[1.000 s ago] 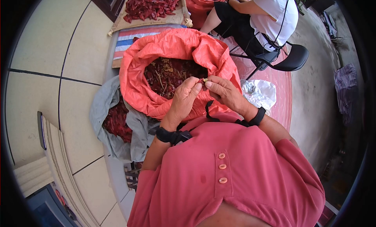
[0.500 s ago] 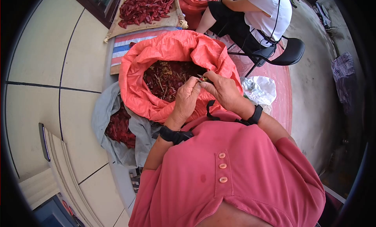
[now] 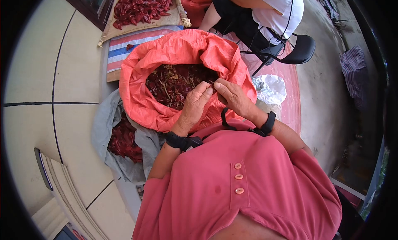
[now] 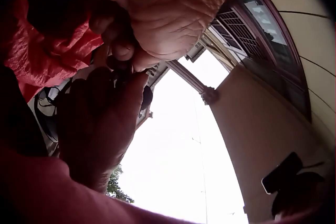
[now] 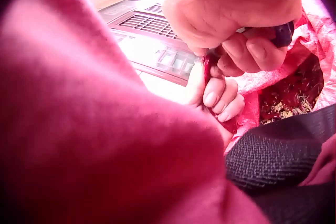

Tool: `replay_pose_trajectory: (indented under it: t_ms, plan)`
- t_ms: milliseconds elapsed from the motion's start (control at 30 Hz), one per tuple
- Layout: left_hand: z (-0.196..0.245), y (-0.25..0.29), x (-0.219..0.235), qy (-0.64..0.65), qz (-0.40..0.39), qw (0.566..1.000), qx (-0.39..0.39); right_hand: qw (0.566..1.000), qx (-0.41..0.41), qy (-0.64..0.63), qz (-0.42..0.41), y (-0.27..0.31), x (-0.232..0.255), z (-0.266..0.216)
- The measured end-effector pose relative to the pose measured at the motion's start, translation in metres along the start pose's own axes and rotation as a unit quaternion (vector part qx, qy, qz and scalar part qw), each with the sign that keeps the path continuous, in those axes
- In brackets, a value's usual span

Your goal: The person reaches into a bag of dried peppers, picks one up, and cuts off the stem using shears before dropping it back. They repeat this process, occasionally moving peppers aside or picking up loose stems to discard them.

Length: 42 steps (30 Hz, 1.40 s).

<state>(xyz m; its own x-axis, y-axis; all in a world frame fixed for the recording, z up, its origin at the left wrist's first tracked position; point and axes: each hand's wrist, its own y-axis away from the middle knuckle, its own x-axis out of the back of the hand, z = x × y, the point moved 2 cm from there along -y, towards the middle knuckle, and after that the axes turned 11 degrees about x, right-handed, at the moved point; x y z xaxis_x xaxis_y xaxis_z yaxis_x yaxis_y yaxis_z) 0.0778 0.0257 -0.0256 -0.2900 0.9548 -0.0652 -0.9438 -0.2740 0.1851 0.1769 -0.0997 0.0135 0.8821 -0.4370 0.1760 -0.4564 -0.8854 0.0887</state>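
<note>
My left hand and right hand meet at the fingertips over the near rim of a large red sack. Dried red chilies, pale stems and yellowish bits lie inside it. In the right wrist view my left fingers pinch a dried red chili. My right fingers curl around a small dark-handled tool, its rounded end poking out of the fist. Its working end is mostly hidden by the fingers, so I cannot tell its exact kind.
A grey sack with red chilies leans at the left. Beyond, more chilies lie on a cloth-covered tray. A seated person on a black folding chair is at the far right, near a white plastic bag.
The head view has swung slightly, shifting the scene left. My hands stay together over the sack; the greenish bit seen between the fingertips earlier no longer shows.
</note>
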Motion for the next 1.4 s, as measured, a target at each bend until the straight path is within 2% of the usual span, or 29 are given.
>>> replay_pose_trajectory:
  t_ms: [33, 67, 100, 167, 200, 233, 300, 333, 400, 433, 500, 533, 567, 633, 667, 700, 733, 767, 800, 867, 933, 967, 1067, 1200, 1233, 1267, 1333, 1400]
  plan:
    - [-0.002, 0.001, 0.004, 0.006, -0.017, 1.000, 0.007, 1.000, 0.002, -0.023, -0.010, 0.000, 0.000, 0.005]
    - [-0.003, 0.003, 0.008, 0.011, -0.034, 0.999, 0.013, 0.981, 0.172, 0.083, 0.046, -0.007, -0.003, 0.013]
    - [-0.005, 0.005, 0.010, 0.018, -0.051, 0.998, 0.021, 0.920, 0.333, 0.184, 0.098, -0.014, -0.013, 0.016]
    - [-0.007, 0.010, 0.014, 0.072, -0.079, 0.994, 0.039, 0.942, 0.301, 0.128, 0.080, -0.011, -0.013, 0.026]
    - [-0.008, 0.011, 0.015, 0.097, -0.093, 0.990, 0.047, 0.994, 0.102, -0.029, 0.010, -0.005, -0.007, 0.005]
    - [-0.009, 0.011, 0.015, 0.090, -0.082, 0.992, 0.039, 0.976, -0.104, -0.185, -0.059, 0.002, -0.007, -0.003]
    - [-0.011, 0.011, 0.014, 0.073, -0.059, 0.995, 0.019, 0.996, -0.009, -0.085, -0.033, -0.001, -0.012, 0.011]
    - [-0.011, 0.010, 0.012, 0.041, -0.029, 0.999, -0.015, 0.998, 0.041, -0.034, -0.022, -0.003, -0.015, 0.014]
    - [-0.010, 0.008, 0.008, -0.028, 0.033, 0.995, -0.086, 0.989, -0.056, -0.138, 0.002, 0.000, -0.014, 0.001]
    - [-0.008, 0.007, 0.008, -0.040, 0.032, 0.995, -0.082, 0.976, -0.105, -0.190, 0.013, 0.002, -0.015, -0.007]
    - [0.000, 0.007, 0.007, -0.064, 0.034, 0.995, -0.070, 0.970, -0.110, -0.214, 0.032, 0.003, -0.016, -0.008]
    - [0.005, 0.008, 0.006, -0.002, -0.010, 0.999, -0.038, 0.967, -0.109, -0.224, 0.041, 0.002, -0.015, -0.008]
    - [0.010, 0.013, 0.002, 0.062, -0.055, 0.997, -0.004, 0.954, -0.117, -0.263, 0.084, 0.000, -0.008, -0.001]
    - [0.011, 0.025, -0.008, 0.091, -0.104, 0.990, 0.032, 0.915, -0.136, -0.340, 0.171, -0.007, 0.019, 0.022]
    - [0.007, 0.033, -0.014, 0.056, -0.107, 0.992, 0.035, 0.915, -0.119, -0.323, 0.211, -0.004, 0.037, 0.031]
    - [0.003, 0.037, -0.017, 0.020, -0.109, 0.993, 0.035, 0.937, -0.099, -0.280, 0.186, 0.004, 0.047, 0.020]
    - [-0.007, 0.042, -0.012, 0.047, -0.037, 0.997, 0.051, 0.954, -0.081, -0.237, 0.163, 0.014, 0.056, 0.011]
    - [-0.015, 0.049, -0.005, 0.075, 0.030, 0.994, 0.070, 0.984, 0.007, -0.090, 0.157, 0.023, 0.068, 0.016]
    - [-0.014, 0.058, 0.005, 0.066, 0.115, 0.990, 0.043, 0.983, 0.091, 0.064, 0.147, 0.031, 0.083, 0.025]
    - [-0.013, 0.085, 0.036, -0.004, 0.266, 0.962, 0.062, 0.969, 0.021, 0.154, 0.193, 0.053, 0.108, 0.042]
    - [-0.036, 0.119, 0.085, -0.118, 0.382, 0.913, 0.076, 0.969, -0.113, 0.089, 0.200, 0.074, 0.134, 0.068]
    - [-0.046, 0.133, 0.105, -0.174, 0.441, 0.879, 0.052, 0.968, -0.132, 0.116, 0.179, 0.080, 0.144, 0.080]
    - [-0.083, 0.179, 0.162, -0.372, 0.508, 0.769, 0.109, 0.945, -0.195, 0.170, 0.202, 0.095, 0.157, 0.129]
    - [-0.150, 0.225, 0.214, -0.412, 0.503, 0.741, 0.168, 0.928, -0.242, 0.202, 0.197, 0.105, 0.164, 0.199]
    - [-0.146, 0.228, 0.207, -0.475, 0.502, 0.650, 0.316, 0.927, -0.262, 0.196, 0.183, 0.106, 0.164, 0.209]
    - [-0.125, 0.217, 0.179, -0.497, 0.555, 0.552, 0.375, 0.919, -0.270, 0.229, 0.172, 0.108, 0.162, 0.214]
    - [-0.122, 0.209, 0.179, -0.496, 0.575, 0.596, 0.260, 0.932, -0.242, 0.235, 0.131, 0.111, 0.162, 0.235]
    - [-0.112, 0.187, 0.166, -0.524, 0.559, 0.637, 0.087, 0.925, -0.244, 0.269, 0.111, 0.114, 0.160, 0.246]
